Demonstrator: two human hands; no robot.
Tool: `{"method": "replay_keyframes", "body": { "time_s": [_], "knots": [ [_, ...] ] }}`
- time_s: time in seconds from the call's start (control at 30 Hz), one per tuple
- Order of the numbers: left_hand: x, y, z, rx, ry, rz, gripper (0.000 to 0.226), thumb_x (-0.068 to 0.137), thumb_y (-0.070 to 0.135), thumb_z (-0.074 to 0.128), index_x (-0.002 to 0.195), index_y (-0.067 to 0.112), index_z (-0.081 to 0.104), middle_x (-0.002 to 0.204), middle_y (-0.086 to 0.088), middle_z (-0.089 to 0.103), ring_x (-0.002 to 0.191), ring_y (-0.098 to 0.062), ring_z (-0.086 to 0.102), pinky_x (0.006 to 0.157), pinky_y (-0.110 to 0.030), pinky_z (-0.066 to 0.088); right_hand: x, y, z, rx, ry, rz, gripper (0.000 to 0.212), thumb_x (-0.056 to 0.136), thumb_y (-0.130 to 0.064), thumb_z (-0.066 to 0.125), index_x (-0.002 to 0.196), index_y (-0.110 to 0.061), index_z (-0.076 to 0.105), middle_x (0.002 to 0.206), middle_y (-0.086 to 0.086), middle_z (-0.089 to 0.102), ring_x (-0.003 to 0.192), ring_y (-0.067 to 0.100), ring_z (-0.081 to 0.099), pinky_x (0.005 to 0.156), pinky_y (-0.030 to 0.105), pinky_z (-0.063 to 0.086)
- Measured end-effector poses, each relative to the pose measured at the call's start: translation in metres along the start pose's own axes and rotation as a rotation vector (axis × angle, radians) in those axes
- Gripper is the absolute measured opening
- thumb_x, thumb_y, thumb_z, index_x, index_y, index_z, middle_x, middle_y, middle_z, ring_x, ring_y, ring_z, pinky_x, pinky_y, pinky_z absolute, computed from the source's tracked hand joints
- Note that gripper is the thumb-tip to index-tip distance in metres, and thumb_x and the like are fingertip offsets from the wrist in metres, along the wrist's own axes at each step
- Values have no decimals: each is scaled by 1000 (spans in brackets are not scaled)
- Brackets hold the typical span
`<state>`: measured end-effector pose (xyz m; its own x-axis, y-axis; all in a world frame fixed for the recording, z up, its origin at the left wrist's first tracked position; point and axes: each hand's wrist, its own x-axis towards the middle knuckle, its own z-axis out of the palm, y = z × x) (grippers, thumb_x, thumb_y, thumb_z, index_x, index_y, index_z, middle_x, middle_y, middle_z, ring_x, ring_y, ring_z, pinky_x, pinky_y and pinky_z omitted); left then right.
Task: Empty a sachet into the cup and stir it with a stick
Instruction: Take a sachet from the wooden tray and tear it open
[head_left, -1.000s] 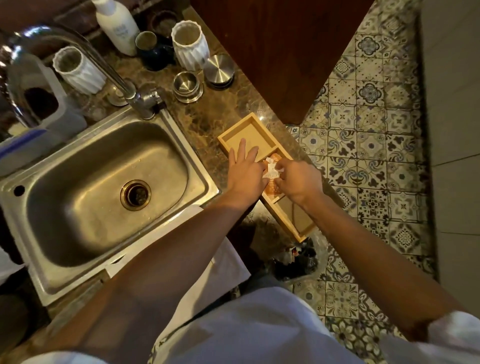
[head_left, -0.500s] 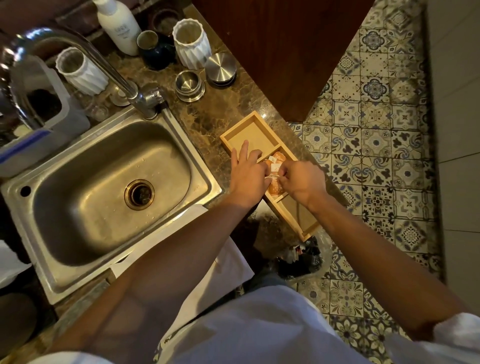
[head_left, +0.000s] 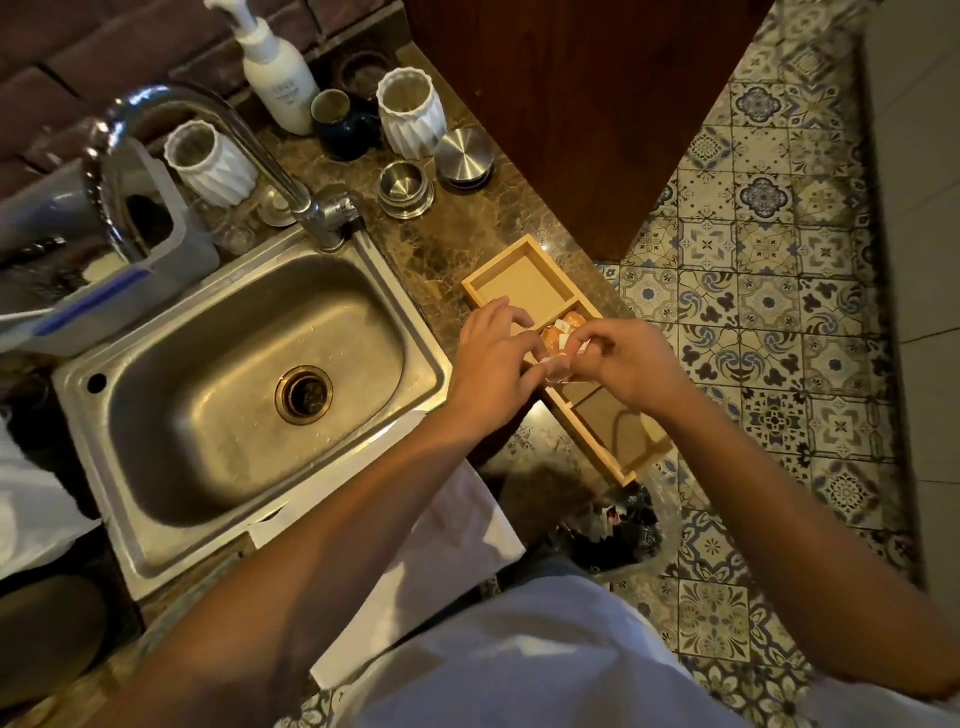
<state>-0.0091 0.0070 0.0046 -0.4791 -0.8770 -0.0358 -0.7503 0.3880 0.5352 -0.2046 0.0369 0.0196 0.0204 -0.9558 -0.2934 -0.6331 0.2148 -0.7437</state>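
Our left grip (head_left: 493, 358) and right grip (head_left: 628, 358) both pinch a small sachet (head_left: 557, 364) between closed fingertips, holding it just above the middle compartment of the wooden tray (head_left: 519, 283) on the marble desk (head_left: 441, 249). More orange sachets (head_left: 563, 330) lie in that compartment. The sink (head_left: 249, 384) sits left.

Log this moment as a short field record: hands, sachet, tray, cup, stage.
left hand: pinching one end of the sachet
right hand: pinching the other end
sachet: small, pale, held between both hands above the wooden tray
wooden tray: on the counter right of the sink; far compartment bare, middle one holds orange sachets
cup: cannot tell which vessel is meant
stir stick: none visible
stage: sachet in hand, nothing poured yet
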Motion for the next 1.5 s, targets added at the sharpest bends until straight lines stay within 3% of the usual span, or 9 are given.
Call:
{"method": "replay_keyframes", "body": {
  "time_s": [0.13, 0.27, 0.37, 0.7, 0.9, 1.07, 1.2, 1.33, 1.5],
  "knots": [
    [-27, 9, -37, -175, 58, -37, 37, 89, 52, 66, 93, 16, 74, 114, -3, 63, 116, -22, 52, 97, -39, 45, -12, -25, -12, 265, -79, -54, 8, 83, -23, 83, 88, -20, 77, 62, -5, 63, 57, 13, 57, 57, 40, 54],
    [-69, 20, -70, -335, 173, -116, 42, 85, 59, 60, 94, 20, 74, 113, 3, 63, 114, -14, 52, 93, -25, 43, -35, -55, -8, 440, -138, -101, 10, 83, -25, 82, 88, -19, 77, 63, -8, 63, 52, 3, 52, 48, 15, 42],
    [-103, 23, -86, -429, 230, -198, 17, 90, 41, 72, 95, 25, 73, 115, 9, 62, 115, -8, 54, 96, -25, 44, -53, -84, 3, 517, -180, -115, 6, 83, -24, 82, 85, -21, 77, 61, -4, 61, 49, 6, 48, 44, 15, 39],
    [-219, 10, -128, -764, 494, -336, 17, 85, 37, 75, 90, 22, 69, 98, 8, 68, 102, -16, 66, 91, -31, 54, -115, -175, 59, 392, -310, -180, 3, 86, -17, 78, 86, -16, 75, 70, 2, 69, 56, -2, 56, 52, 10, 44],
    [-275, -2, -147, -1023, 667, -354, 13, 80, 31, 76, 82, 19, 72, 89, 6, 72, 88, -10, 68, 80, -23, 55, -151, -216, 100, 319, -334, -245, 9, 91, -19, 73, 89, -26, 78, 75, 10, 70, 60, 13, 59, 54, 14, 47],
    [-316, -14, -153, -1132, 676, -411, 6, 89, 20, 75, 86, 20, 80, 93, 5, 75, 89, -8, 70, 76, -19, 54, -177, -232, 137, 294, -329, -298, 12, 95, -21, 68, 91, -23, 80, 64, -2, 67, 55, 4, 55, 55, 13, 45],
    [-341, -25, -156, -1116, 715, -424, 28, 94, 12, 67, 86, 34, 82, 95, 14, 79, 92, -1, 71, 80, -13, 52, -193, -241, 163, 373, -299, -295, 13, 96, -16, 66, 95, -15, 80, 56, -6, 62, 52, 0, 52, 53, 10, 40],
    [-352, -36, -165, -1059, 672, -396, 10, 91, 15, 71, 91, 15, 81, 96, 1, 78, 89, -7, 71, 79, -18, 53, -205, -245, 176, 400, -240, -283, 13, 95, -14, 69, 101, -18, 79, 59, -7, 65, 52, 1, 54, 53, 10, 41],
    [-357, -43, -187, -1010, 528, -278, 7, 86, 20, 76, 89, 25, 79, 92, 9, 78, 87, -10, 72, 79, -19, 54, -214, -248, 175, 438, -198, -299, 13, 93, -15, 71, 104, -17, 79, 60, -9, 66, 51, 1, 53, 52, 11, 42]
  ]
}}
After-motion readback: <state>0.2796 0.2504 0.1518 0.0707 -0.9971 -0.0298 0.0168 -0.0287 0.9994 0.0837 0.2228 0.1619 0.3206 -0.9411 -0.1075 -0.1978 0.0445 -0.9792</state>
